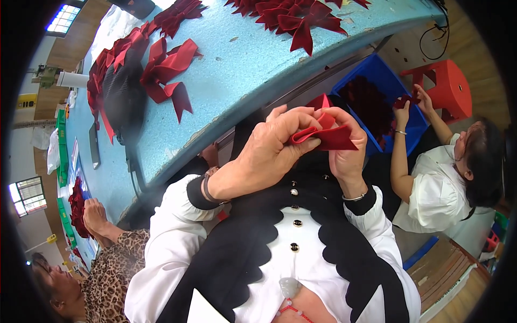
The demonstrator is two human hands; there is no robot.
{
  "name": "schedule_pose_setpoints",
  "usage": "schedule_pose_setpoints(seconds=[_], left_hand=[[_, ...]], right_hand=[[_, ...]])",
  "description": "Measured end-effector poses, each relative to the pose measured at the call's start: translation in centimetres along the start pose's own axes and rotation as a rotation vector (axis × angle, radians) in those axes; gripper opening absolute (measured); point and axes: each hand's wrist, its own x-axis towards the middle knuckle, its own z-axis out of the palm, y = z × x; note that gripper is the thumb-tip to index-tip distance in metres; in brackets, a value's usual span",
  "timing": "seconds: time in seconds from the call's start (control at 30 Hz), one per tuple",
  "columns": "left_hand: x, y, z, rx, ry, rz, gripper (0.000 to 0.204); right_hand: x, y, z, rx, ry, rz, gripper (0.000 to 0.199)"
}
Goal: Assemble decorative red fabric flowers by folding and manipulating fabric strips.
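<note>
A red ribbon bow (336, 138) with looped folds is held between my two hands, in front of my chest and off the table's near edge. My left hand (269, 142) pinches its left side, thumb under the fold. The fingers of my right hand (347, 153) curl round the bow's back and right side. Part of the ribbon is hidden behind my fingers. On the blue table (226, 70), a finished-looking red bow (169, 72) with notched tails lies nearest my left hand.
More red bows (299, 21) are heaped at the table's far side. A black ribbed object (124, 94) with a cable stands left. A blue bin (371, 67) of dark red pieces and a red stool (444, 89) are right. People work on both sides; one holds red ribbon (405, 101).
</note>
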Motion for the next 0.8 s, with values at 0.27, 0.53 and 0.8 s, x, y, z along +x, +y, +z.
schedule_pose_setpoints(seconds=[0.27,0.53,0.8], left_hand=[[-0.4,0.3,-0.5,-0.208,-0.096,-0.162,0.012],[0.3,0.1,-0.6,-0.171,-0.159,-0.015,0.009],[-0.1,0.1,-1.6,-0.498,-0.315,-0.334,0.01]], right_hand=[[0.5,-1.3,-1.0,0.469,-0.05,0.143,0.032],[1.7,-2.2,-0.9,0.421,0.043,0.166,0.034],[2.2,-1.9,-1.7,0.44,-0.008,0.2,0.03]])
